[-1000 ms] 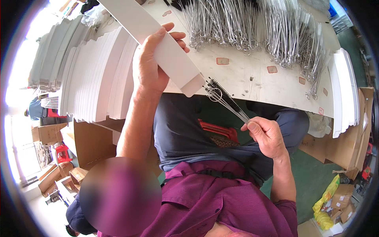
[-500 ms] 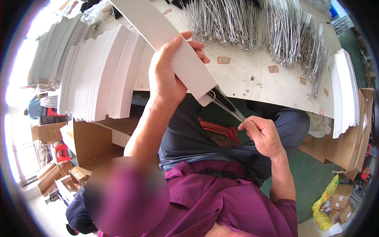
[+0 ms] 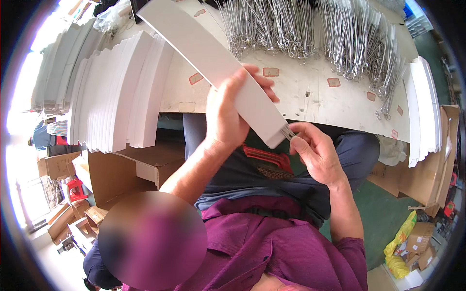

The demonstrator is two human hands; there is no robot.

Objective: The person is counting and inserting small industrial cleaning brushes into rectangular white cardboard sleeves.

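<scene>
A long white box [image 3: 194,43] slants across the middle of the view, its lower right end open. My left hand [image 3: 227,109] is closed around the box, thumb on the near face and fingers at the far edge. From the open end stick out the ends of a few thin wire brushes [image 3: 289,132]. My right hand [image 3: 314,151] pinches these ends between thumb and fingers, close against the opening. The rest of the brushes is hidden inside the box.
Several looped wire brushes [image 3: 272,29] lie in heaps along the table's [image 3: 194,99] far side. White boxes stand in a row [image 3: 109,92] at left, and more [image 3: 421,111] at right. An open cardboard carton [image 3: 114,174] sits below left; a red stool [image 3: 267,157] shows under the table.
My right hand has moved up to the box's opening, and the black bristles seen before have gone inside. My left hand and the box have shifted to the right and slightly down.
</scene>
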